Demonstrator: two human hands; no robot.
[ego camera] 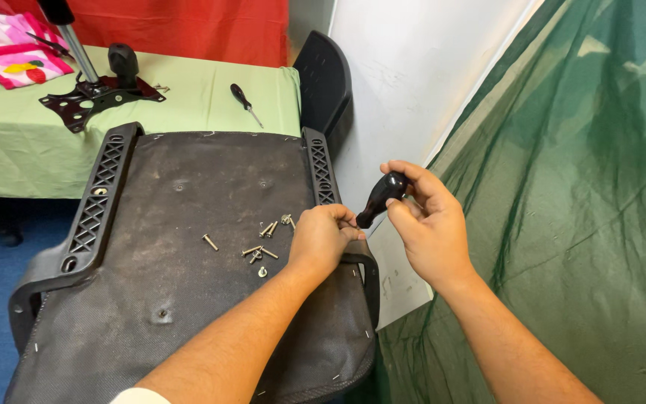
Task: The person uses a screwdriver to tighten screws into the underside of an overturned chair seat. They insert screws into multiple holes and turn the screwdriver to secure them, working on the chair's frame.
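The screwdriver (380, 197) sits up in the right hand (426, 228), its black handle slanting down and to the left, so that the lower end meets the fingertips of the left hand (321, 238). The right hand is clenched around the upper, rounded part of the handle, thumb over the top and fingers curled behind it; most of the handle shows between thumb and fingers. The left hand is pinched shut at the tip of the tool, and whatever small piece it may hold there is hidden by the fingers. Both hands are held over the right edge of an upturned chair seat (188, 262), close to its right armrest bracket (321, 170).

Just left of the left hand, a loose scatter of bolts (262, 241) and washers lies on the dark fabric underside of the seat, with one bolt a little apart from the rest, further left. The left armrest bracket (97, 202) runs along the far side.

Beyond the seat stands a table with a green cloth (196, 90). On it lie a second screwdriver (245, 102), a black metal chair plate with a post (95, 93), and pink cloth (13, 49) at the corner. A green net (562, 209) hangs at the right, against a white wall (405, 82).
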